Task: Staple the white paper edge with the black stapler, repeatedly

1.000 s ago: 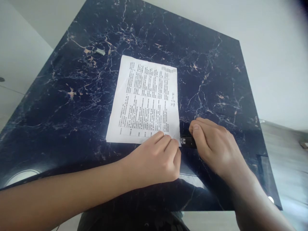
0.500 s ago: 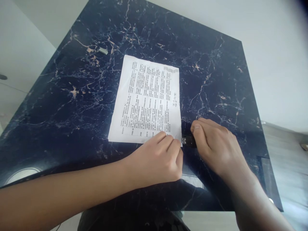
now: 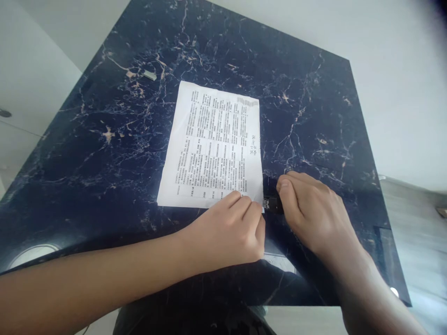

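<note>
A stack of printed paper sheets [image 3: 216,139] lies on the dark marbled table, with printed text running sideways and a few handwritten marks by its right edge. My left hand [image 3: 232,235] is closed at the near right corner of the sheets, its fingertips hidden beneath the knuckles. In my right hand [image 3: 312,211] is a black stapler [image 3: 274,204], gripped in a closed fist that covers most of it. The stapler's metal front end meets the right edge of the paper near that corner. Whether the jaws are pressed together cannot be seen.
Toward the far left of the table [image 3: 307,107] rests a small pale grey strip [image 3: 150,75]. The tabletop is glossy and shows light reflections near its front edge. Pale walls stand beyond the far edges, and a grey floor [image 3: 415,232] shows at the right.
Almost nothing differs. Both hands, the stapler and the paper keep their places, with only a very slight shift of the view.
</note>
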